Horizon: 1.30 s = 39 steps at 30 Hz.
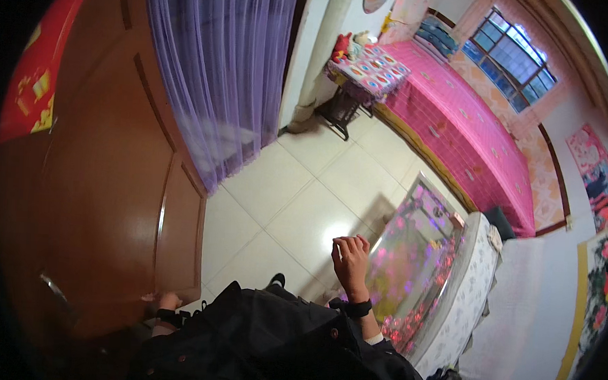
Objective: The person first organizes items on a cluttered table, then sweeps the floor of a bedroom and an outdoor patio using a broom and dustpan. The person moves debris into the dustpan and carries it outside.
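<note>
My right hand (351,262) is raised in front of my body, its fingers loosely curled, with no object visible in it. A black band circles that wrist. Beyond it stands a low glass-topped table (398,267) with a coloured floral pattern. My left hand (169,301) is low at the left, by the lower edge of a brown wooden door (102,195). Its fingers seem to touch the door, but their grip is not clear. A metal door handle (54,288) sits farther left.
A purple sheer curtain (227,72) hangs beside the door. Pale floor tiles (303,205) lie ahead. Farther off stand a small cloth-covered table (369,67) and a bed with a pink cover (457,110). A white patterned couch (463,296) adjoins the glass-topped table.
</note>
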Motion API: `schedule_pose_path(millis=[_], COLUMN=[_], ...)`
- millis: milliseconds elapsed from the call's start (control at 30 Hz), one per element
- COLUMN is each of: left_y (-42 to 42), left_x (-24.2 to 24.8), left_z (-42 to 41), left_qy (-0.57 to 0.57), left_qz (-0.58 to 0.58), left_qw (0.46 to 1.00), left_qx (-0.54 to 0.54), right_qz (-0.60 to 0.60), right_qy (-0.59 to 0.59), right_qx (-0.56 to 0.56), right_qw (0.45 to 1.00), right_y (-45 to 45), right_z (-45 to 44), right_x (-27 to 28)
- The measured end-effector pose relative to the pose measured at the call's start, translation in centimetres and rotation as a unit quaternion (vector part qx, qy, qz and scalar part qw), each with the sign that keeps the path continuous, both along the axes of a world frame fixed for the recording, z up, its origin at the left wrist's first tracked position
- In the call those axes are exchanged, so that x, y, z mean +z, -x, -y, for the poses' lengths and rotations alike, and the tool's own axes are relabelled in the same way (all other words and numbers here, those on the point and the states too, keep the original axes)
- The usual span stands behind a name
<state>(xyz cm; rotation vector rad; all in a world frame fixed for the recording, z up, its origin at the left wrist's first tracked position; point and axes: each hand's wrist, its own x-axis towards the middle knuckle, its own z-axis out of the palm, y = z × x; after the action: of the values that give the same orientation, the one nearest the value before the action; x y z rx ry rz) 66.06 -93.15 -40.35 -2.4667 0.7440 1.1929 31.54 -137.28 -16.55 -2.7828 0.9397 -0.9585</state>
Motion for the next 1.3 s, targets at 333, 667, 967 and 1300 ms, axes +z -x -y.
schedule_pose_path(millis=[333,667,967,1300], left_y=[-12.3,-32.6,-53.3,-86.5], left_x=[9.5,22.1,22.5,28.2], left_z=[23.9,64.1,91.4,74.6], left_qy=[0.293,0.587,0.604,0.622], left_qz=[0.081,-0.053,0.004,0.393], left_qw=[0.947,0.785,0.755,0.667], left_qx=[0.102,-0.19,-0.255,0.118], right_qz=[-0.015,-0.066,-0.171,-0.119], right_qy=[-0.037,-0.045,-0.094,-0.077], right_qx=[0.181,0.192,0.211,0.368], right_qw=[0.983,0.978,0.958,0.919], right_y=[-19.3,-38.2,-54.4,-77.3], right_z=[18.3,33.4,49.8,61.6], right_x=[-2.1,-2.6,-8.8,-9.4])
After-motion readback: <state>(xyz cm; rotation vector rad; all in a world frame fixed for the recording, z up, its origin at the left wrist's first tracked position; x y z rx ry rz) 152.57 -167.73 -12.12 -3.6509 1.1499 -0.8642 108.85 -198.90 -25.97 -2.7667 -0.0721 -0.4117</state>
